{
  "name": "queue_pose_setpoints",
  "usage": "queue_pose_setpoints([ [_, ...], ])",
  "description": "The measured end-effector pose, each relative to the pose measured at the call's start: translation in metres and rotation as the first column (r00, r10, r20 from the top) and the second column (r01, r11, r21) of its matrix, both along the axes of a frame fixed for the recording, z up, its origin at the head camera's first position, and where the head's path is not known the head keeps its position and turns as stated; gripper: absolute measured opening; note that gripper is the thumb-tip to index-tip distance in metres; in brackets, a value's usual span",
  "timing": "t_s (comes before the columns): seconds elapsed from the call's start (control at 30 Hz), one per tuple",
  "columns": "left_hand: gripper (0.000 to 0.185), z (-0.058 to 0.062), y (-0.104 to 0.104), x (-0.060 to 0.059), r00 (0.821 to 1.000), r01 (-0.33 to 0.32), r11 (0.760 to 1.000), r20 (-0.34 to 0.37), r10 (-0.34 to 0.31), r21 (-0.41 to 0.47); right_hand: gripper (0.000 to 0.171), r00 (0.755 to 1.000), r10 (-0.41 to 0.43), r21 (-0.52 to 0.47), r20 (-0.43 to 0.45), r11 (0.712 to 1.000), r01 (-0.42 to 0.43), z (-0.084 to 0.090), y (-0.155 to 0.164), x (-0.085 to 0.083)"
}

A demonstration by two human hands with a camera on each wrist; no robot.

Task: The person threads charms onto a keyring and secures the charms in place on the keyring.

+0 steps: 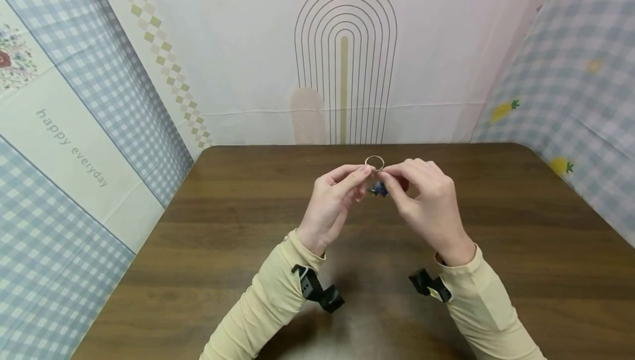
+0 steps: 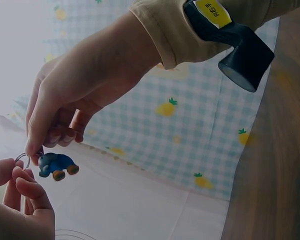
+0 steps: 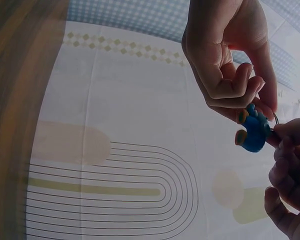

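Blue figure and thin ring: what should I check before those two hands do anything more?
1. Left grip pinching the thin ring: ok.
2. Right grip pinching at the top of the blue figure: ok.
3. Figure held up off the table: ok.
4. Figure linked to the ring: cannot tell, the join is hidden.
5. Ring pried apart: cannot tell, too small to see.

Left of your left hand (image 1: 326, 208), you've room over the brown wooden table (image 1: 223, 222); white printed cloth (image 1: 238, 51) blocks you (far side).
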State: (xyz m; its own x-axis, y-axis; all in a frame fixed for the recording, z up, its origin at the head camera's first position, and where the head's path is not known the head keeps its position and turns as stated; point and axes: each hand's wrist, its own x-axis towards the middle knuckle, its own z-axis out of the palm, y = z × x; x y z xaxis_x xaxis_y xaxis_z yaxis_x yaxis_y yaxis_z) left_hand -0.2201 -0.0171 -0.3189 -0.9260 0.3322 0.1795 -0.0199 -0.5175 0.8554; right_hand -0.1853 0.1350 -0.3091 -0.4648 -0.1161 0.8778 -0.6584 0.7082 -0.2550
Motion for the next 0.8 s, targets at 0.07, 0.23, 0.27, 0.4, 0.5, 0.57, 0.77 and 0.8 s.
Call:
queue_pose_setpoints([
  [0.07,0.025,0.0005,-0.0001,0.0,1.0,0.0,1.0,0.012,0.0,0.003,0.006,1.0,0.004,-0.015,-0.015,1.0,-0.004,0.0003,0.0005,-0.0002],
  [0.23,0.026,0.0008,0.0,-0.0003,1.0,-0.008,1.0,0.011,0.008,-0.01,0.008,0.999,0.013,-0.013,-0.05,1.0,-0.014,0.0005,0.0001,-0.0008],
  [0.27,0.026,0.0007,0.0001,-0.0003,1.0,-0.01,1.0,0.008,0.01,-0.01,0.009,0.999,0.012,-0.011,-0.053,1.0,-0.013,0.0005,-0.0001,-0.0008],
  [0.4,0.025,0.0,0.0,-0.0001,0.999,-0.027,0.999,-0.019,0.026,-0.018,0.009,0.998,0.005,0.01,-0.066,1.0,-0.004,0.0005,-0.0008,-0.0006],
  [0.5,0.024,-0.0006,0.0002,0.0003,0.997,-0.055,0.998,-0.052,0.053,-0.032,0.007,0.997,0.002,0.025,-0.082,1.0,0.0,0.0006,-0.0017,-0.0002],
  [0.57,0.022,-0.0011,0.0008,0.0005,0.993,-0.085,0.995,-0.088,0.082,-0.042,0.005,0.995,-0.002,0.037,-0.096,0.999,0.006,0.0007,-0.0025,-0.0001],
  [0.77,0.013,-0.0026,0.0029,0.0005,0.979,-0.137,0.989,-0.157,0.127,-0.054,0.004,0.992,-0.014,0.059,-0.126,0.998,0.021,0.0002,-0.0038,-0.001],
  [0.8,0.013,-0.0028,0.0029,0.0005,0.983,-0.122,0.991,-0.145,0.113,-0.053,0.004,0.991,-0.017,0.056,-0.129,0.998,0.024,-0.0001,-0.0037,-0.0014],
])
